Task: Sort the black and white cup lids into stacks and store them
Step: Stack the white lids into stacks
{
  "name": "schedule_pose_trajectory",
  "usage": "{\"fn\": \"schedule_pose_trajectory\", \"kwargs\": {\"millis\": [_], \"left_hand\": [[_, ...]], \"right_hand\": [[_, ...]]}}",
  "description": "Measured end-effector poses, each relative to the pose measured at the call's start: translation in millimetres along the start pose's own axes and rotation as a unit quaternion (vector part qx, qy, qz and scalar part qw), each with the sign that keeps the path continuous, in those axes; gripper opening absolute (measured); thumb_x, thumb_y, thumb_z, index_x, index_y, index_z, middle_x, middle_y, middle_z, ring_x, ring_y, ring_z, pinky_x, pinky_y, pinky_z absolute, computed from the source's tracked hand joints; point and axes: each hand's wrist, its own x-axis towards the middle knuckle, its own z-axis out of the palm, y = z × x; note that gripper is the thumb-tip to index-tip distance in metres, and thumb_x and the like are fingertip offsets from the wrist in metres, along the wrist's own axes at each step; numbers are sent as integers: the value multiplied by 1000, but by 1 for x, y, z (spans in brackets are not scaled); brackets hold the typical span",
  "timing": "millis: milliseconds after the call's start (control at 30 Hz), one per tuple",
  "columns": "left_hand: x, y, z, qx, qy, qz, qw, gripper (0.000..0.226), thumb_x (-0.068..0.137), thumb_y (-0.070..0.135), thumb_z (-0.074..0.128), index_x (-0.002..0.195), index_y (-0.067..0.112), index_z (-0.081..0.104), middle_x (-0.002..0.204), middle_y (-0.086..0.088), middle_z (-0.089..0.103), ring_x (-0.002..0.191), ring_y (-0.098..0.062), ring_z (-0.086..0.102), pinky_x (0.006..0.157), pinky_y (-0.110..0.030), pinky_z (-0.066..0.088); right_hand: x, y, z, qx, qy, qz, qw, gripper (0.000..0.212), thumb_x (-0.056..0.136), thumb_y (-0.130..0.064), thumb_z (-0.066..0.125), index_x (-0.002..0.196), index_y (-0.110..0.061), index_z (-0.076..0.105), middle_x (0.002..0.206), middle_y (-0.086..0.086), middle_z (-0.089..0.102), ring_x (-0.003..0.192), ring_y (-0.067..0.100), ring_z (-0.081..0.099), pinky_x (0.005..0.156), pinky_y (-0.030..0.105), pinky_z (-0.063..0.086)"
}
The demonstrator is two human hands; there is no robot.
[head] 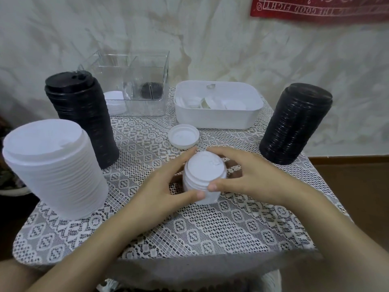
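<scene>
Between the curled fingers of both hands, mid-table: short white lid stack [203, 178], upright on the cloth. Left hand [160, 186] and right hand [248, 178] both grip it, thumbs pressed to its near side, fingers wrapped toward the far rim. Lids are thin plastic, round, matte, with ribbed edges.

Just beyond the fingertips: a loose white lid [183, 136], lying flat, apart from the stack.

Further beyond the fingertips: a white bin [212, 120], rounded corners, smooth opaque plastic, with jumbled white lids inside. Beside it, beyond the left fingers, a clear organiser [147, 108] with divided compartments. Black lids stand on edge in one compartment. White lids show at its left end; inside or beside it, cannot tell.

Left of the left fingers: tall black stack [84, 121], its sides finely ridged, and nearer the camera a tall white stack [54, 169], leaning slightly. Right of the right fingers, well apart: second black stack [294, 125].

Surface: a white lace tablecloth [210, 232], openwork with diamond and flower motifs, over a dark table.

Room: pale wall [231, 49] with marbled streaks; red banner [315, 9] at upper right, white lettering; brown floor [357, 197] to the right.
</scene>
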Motion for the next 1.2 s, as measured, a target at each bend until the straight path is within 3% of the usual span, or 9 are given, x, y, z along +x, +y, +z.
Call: {"fn": "schedule_pose_trajectory", "kwargs": {"millis": [233, 400, 567, 700, 867, 1100, 1200], "left_hand": [[3, -6, -2, 33, 0, -5, 999, 100, 68, 63, 81, 154, 53, 32, 154, 25, 48, 141, 3, 45, 119, -44, 40], [2, -7, -2, 65, 9, 3, 998, 100, 67, 69, 82, 154, 51, 35, 153, 23, 49, 139, 5, 46, 119, -40, 41], [1, -6, 1, 87, 39, 16, 995, 97, 71, 91, 57, 155, 47, 38, 150, 27, 50, 136, 9, 46, 114, -37, 45], [1, -6, 0, 88, 35, 12, 995, 90, 75, 83, 62, 154, 49, 37, 149, 29, 51, 135, 10, 47, 113, -36, 47], [2, -3, -3, 141, 34, 20, 989, 88, 78, 83, 59, 155, 49, 35, 150, 28, 49, 135, 10, 45, 108, -22, 41], [5, 1, -4, 149, 5, -4, 989, 85, 78, 75, 58, 155, 51, 31, 150, 28, 47, 133, 10, 43, 101, -14, 36], [5, 1, -3, 167, -11, -10, 986, 85, 83, 76, 52, 159, 49, 23, 156, 26, 42, 137, 6, 40, 108, -21, 36]], "right_hand": [[3, 6, 4, 5, -6, -4, 1000, 94, 63, -68, 82, 147, -50, 44, 138, -28, 58, 124, -2, 55, 107, 40, 51], [5, 9, 7, 9, -8, 3, 1000, 89, 70, -53, 89, 147, -50, 44, 136, -29, 58, 123, -5, 55, 109, 38, 50], [2, 8, 7, 22, -18, -2, 1000, 85, 75, -52, 87, 148, -51, 43, 135, -29, 59, 126, -5, 54, 109, 38, 50], [-3, 6, 3, 53, -47, -18, 997, 61, 92, -33, 77, 137, -59, 45, 132, -35, 59, 125, -9, 54, 109, 30, 50], [0, 9, 2, 53, -59, -7, 997, 75, 92, -33, 77, 155, -42, 39, 143, -27, 55, 132, -8, 50, 114, 33, 46], [5, 16, 3, 71, -63, 9, 995, 73, 91, -25, 78, 154, -36, 42, 143, -24, 57, 132, -13, 48, 117, 27, 41], [5, 17, 4, 73, -65, 10, 995, 74, 92, -28, 78, 155, -38, 41, 145, -23, 57, 135, -11, 47, 119, 32, 39]]}}
